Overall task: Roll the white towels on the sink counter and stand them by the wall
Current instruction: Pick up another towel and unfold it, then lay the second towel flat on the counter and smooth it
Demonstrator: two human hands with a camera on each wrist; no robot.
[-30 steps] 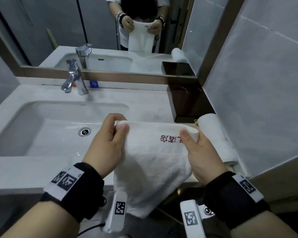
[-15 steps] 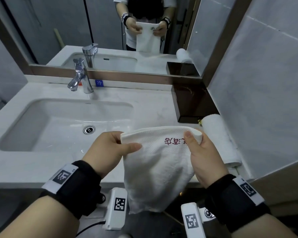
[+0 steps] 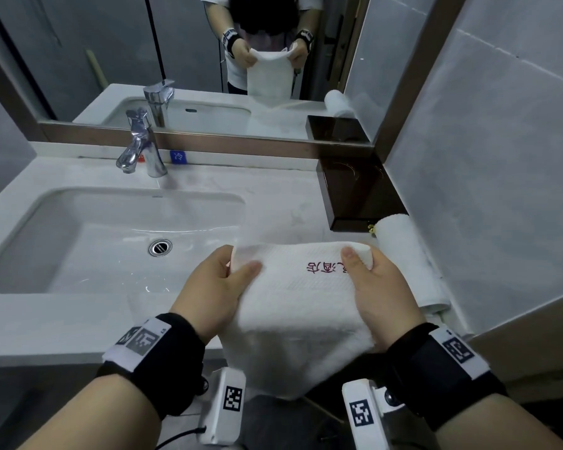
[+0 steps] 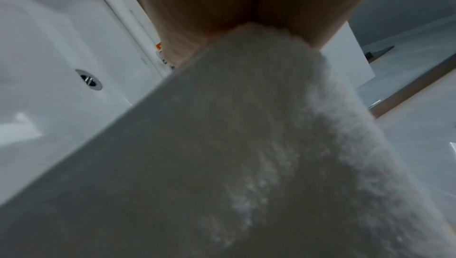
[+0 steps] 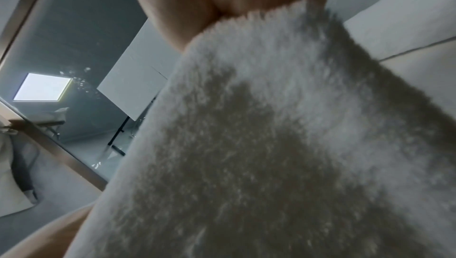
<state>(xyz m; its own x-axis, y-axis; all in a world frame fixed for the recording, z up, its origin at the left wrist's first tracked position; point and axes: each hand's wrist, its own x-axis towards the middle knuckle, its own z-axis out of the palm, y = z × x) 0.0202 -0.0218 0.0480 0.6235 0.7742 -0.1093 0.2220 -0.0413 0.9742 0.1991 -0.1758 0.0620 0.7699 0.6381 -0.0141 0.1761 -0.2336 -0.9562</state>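
- Right, both hands are up front, and the white towel [image 3: 293, 306] is stretched between them above the counter's [image 3: 39, 323] front edge
- Left hand [image 3: 213, 287] has its grip pinching the towel's upper left corner, thumb on the near side, fingers tucked behind the cloth
- Right hand [image 3: 376, 287] mirrors it, grip pinching the upper right corner, thumb lying on the cloth beside the red lettering [image 3: 325, 266]
- Towel's top edge runs level from grip to grip; the rest hangs down in front of the counter's edge
- Over on the right, a rolled towel [image 3: 407, 254] lies against the tiled wall [image 3: 488, 177], just beside the dark box [image 3: 358, 193]
- Sink basin [image 3: 88, 241] and chrome tap [image 3: 140, 147] sit off to the left
- Both wrist views are full of terry pile close up, fingers clamped at the top
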